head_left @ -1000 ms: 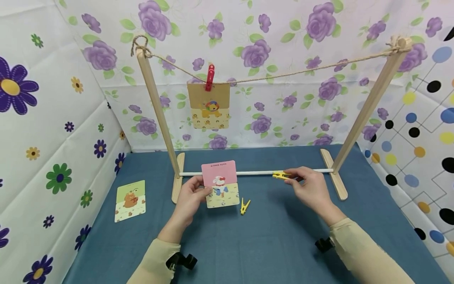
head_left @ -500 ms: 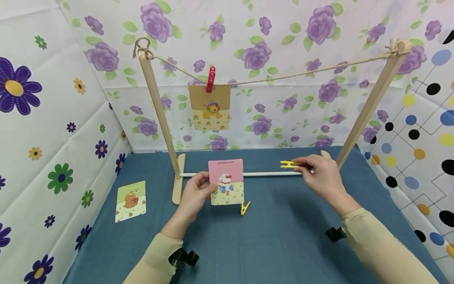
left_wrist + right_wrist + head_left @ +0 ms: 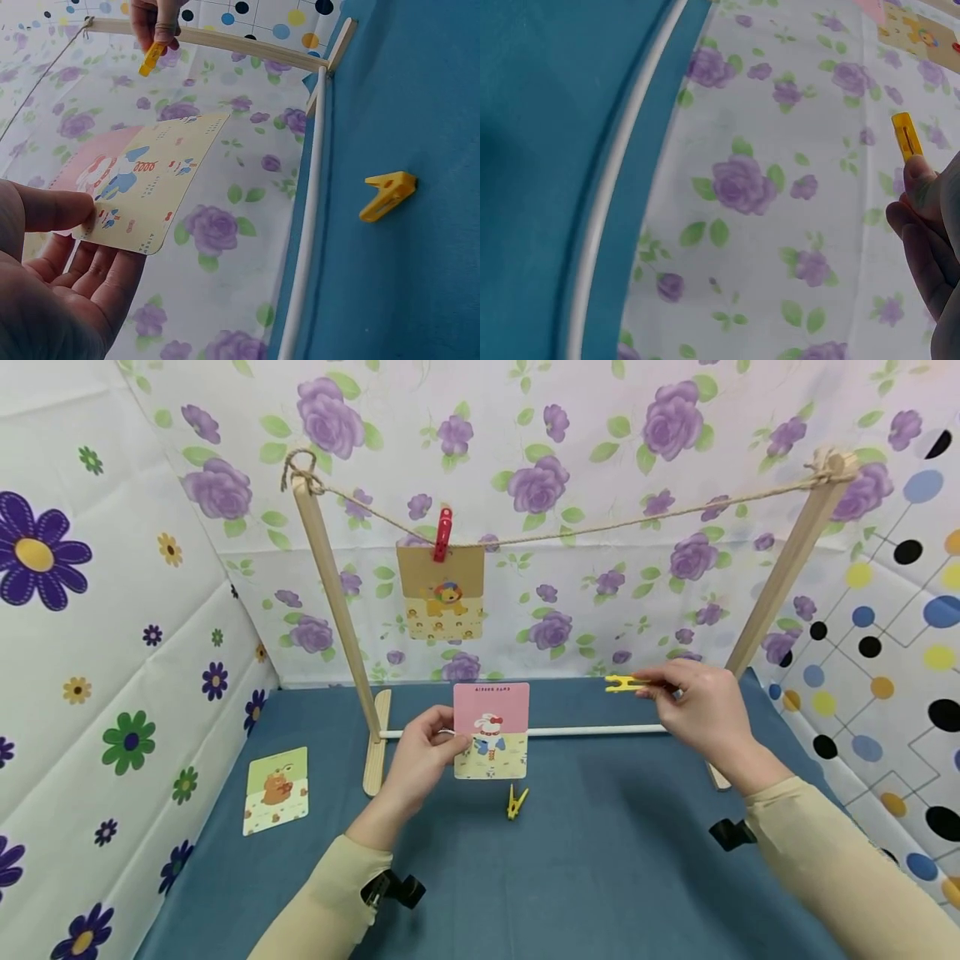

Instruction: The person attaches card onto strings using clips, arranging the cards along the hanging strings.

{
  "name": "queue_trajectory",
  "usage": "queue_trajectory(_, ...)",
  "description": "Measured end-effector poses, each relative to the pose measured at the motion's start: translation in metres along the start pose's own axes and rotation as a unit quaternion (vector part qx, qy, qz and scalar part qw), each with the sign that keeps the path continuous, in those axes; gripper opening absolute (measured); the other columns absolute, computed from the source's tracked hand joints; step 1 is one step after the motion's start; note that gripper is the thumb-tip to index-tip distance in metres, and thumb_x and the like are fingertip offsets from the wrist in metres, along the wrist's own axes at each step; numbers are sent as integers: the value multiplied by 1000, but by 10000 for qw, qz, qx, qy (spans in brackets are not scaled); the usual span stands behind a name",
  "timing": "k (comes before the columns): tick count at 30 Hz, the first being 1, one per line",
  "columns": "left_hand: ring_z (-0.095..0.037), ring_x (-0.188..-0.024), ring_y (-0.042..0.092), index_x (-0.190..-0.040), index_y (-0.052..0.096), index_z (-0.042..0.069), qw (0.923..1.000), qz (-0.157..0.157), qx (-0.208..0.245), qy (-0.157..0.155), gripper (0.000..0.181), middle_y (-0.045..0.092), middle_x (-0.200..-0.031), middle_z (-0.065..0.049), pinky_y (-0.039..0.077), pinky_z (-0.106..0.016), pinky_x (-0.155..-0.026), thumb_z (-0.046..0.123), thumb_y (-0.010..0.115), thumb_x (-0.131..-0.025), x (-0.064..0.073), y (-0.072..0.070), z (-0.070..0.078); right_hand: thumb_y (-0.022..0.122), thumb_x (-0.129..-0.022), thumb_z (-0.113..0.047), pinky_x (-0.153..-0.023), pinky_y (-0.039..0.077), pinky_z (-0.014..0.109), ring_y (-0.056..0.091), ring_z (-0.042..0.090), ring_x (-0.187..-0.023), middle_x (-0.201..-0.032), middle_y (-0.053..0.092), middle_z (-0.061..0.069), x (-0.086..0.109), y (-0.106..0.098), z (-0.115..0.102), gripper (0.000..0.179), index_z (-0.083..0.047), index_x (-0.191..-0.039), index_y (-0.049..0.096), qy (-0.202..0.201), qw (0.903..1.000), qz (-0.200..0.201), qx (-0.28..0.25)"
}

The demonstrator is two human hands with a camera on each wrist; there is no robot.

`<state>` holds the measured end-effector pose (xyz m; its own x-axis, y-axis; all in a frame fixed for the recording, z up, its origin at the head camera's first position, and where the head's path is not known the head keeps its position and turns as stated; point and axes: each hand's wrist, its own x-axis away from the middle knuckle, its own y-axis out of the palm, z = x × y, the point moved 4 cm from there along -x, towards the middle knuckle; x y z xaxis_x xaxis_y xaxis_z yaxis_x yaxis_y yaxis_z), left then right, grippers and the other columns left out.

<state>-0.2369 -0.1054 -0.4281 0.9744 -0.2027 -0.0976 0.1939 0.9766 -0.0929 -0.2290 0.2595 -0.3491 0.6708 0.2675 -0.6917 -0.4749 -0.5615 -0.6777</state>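
Note:
My left hand (image 3: 420,760) pinches a pink-and-yellow card (image 3: 491,714) with a white rabbit on it by its left edge, thumb in front and fingers behind. The card is raised above the table, in front of the white rod. To the right, my right hand (image 3: 705,710) pinches a yellow clothespin (image 3: 622,683) between thumb and fingers, its tip pointing left. In the right wrist view the clothespin (image 3: 906,136) sticks out beyond the thumb. Another yellow clothespin (image 3: 516,802) lies on the blue cloth below the card.
Between two wooden posts (image 3: 333,602) runs a sagging twine line (image 3: 600,527). A red clothespin (image 3: 443,533) holds a lion card (image 3: 442,602) on it. A green bear card (image 3: 276,791) lies at the left. A white rod (image 3: 585,732) joins the posts' feet low down.
My left hand has raised the rabbit card and moved it rightward. My right hand has lifted the yellow clothespin up and to the right.

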Motion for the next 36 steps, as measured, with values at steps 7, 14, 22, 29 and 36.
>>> queue_trajectory(7, -23, -91, 71, -122, 67, 1, 9998, -113, -101, 102, 21, 72, -107, -16, 56, -35, -76, 3, 71, -102, -7, 7, 15, 80, -87, 11, -58, 39, 20, 68, 17, -67, -91, 79, 5, -17, -18, -3, 28, -8, -106, 85, -177, 9996, 10, 231)
queue_trajectory(14, -23, -91, 71, -123, 68, 2, 9996, -146, -82, 242, 21, 73, -108, -15, 57, -35, -76, 3, 71, -102, -14, 15, 30, 80, -86, 10, -55, 43, 30, 67, 18, -65, -90, 79, 5, -34, -32, -8, 26, -7, -106, 85, -389, 9984, 21, 416)
queue_trajectory(22, -20, -88, 70, -123, 68, -1, 9988, -96, 17, 477, 22, 72, -109, -15, 55, -32, -77, 0, 70, -101, -22, 24, 44, 81, -86, 10, -57, 45, 32, 68, 22, -69, -92, 79, 8, -49, -43, -14, 24, -5, -105, 85, -502, 9978, 21, 433)
queue_trajectory(29, -19, -86, 68, -124, 67, 0, 9980, -64, 131, 613, 21, 70, -111, -14, 54, -31, -74, 0, 69, -102, -28, 27, 52, 84, -85, 8, -56, 47, 39, 65, 22, -67, -91, 79, 10, -61, -50, -21, 23, -3, -104, 84, -702, 9964, 60, 464)
queue_trajectory(36, -20, -87, 67, -122, 67, 1, 9970, -31, 81, 768, 19, 69, -111, -13, 54, -31, -74, 1, 69, -103, -33, 29, 60, 84, -85, 9, -54, 47, 40, 66, 23, -64, -89, 79, 11, -72, -56, -25, 22, -2, -105, 84, -766, 9954, 15, 575)
